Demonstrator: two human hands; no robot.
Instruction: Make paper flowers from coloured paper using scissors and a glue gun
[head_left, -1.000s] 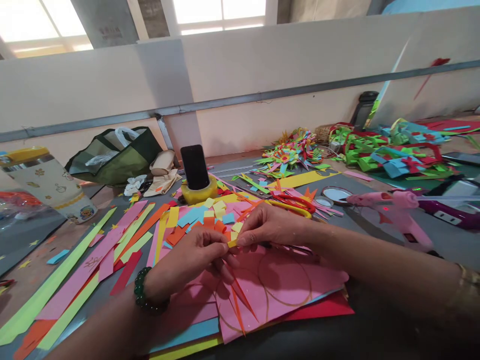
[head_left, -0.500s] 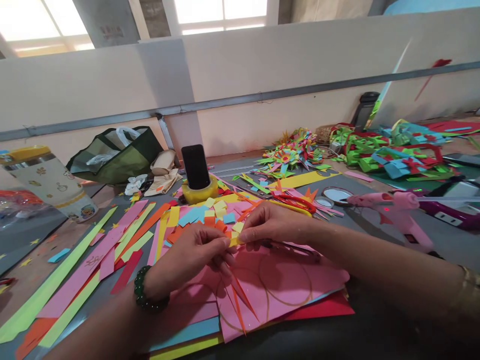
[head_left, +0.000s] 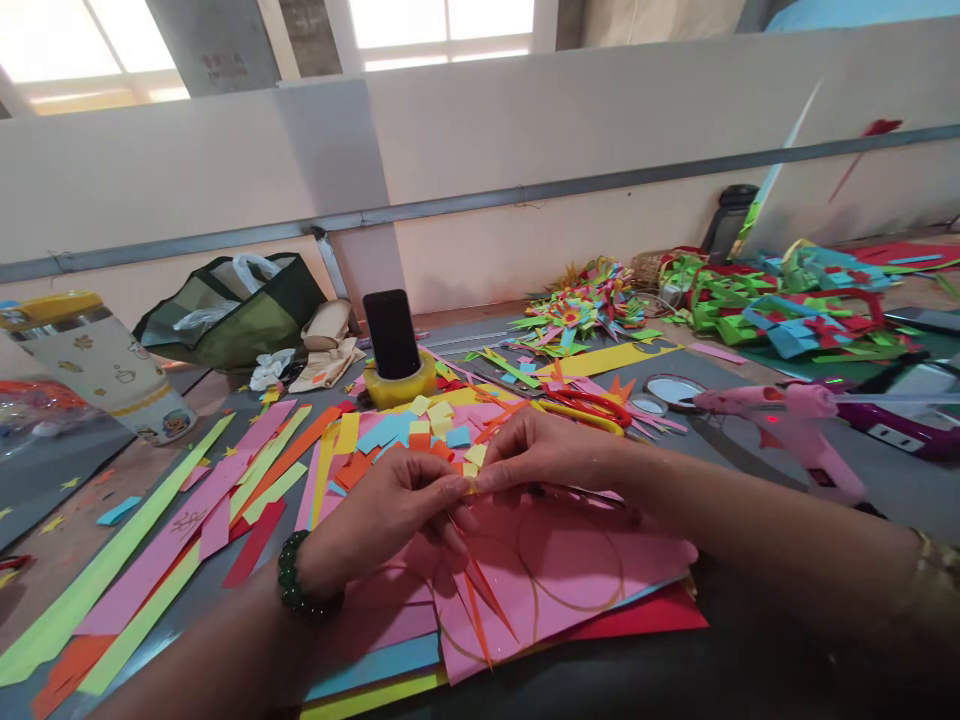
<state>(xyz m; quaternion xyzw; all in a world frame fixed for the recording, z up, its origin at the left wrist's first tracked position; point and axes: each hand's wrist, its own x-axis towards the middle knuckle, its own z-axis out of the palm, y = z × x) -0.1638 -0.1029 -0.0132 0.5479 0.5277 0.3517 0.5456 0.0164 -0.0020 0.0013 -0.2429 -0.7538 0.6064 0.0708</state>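
Observation:
My left hand (head_left: 405, 500) and my right hand (head_left: 544, 450) meet fingertip to fingertip, both pinching a small yellow paper piece (head_left: 472, 484) that my fingers mostly cover. Beneath them lies a pink paper sheet (head_left: 570, 560) with circles drawn on it. Below my left fingers, narrow pointed orange paper strips (head_left: 484, 600) stick out over the sheet; I cannot tell whether that hand touches them. A dark slim tool (head_left: 592, 495) shows partly under my right hand. Just beyond my fingers, small cut paper squares (head_left: 420, 425) in yellow, blue and orange are heaped.
Long paper strips (head_left: 172, 530) spread to the left, near a tumbler (head_left: 105, 370). A phone (head_left: 391, 335) stands in a yellow tape roll (head_left: 405, 380). Red- and yellow-handled scissors (head_left: 589, 408), a pink glue gun (head_left: 795, 430) and folded paper crafts (head_left: 795, 300) are at right.
My fingertips have drawn closer together, covering more of the yellow paper piece. My right hand has shifted slightly toward the left. Everything else stays put.

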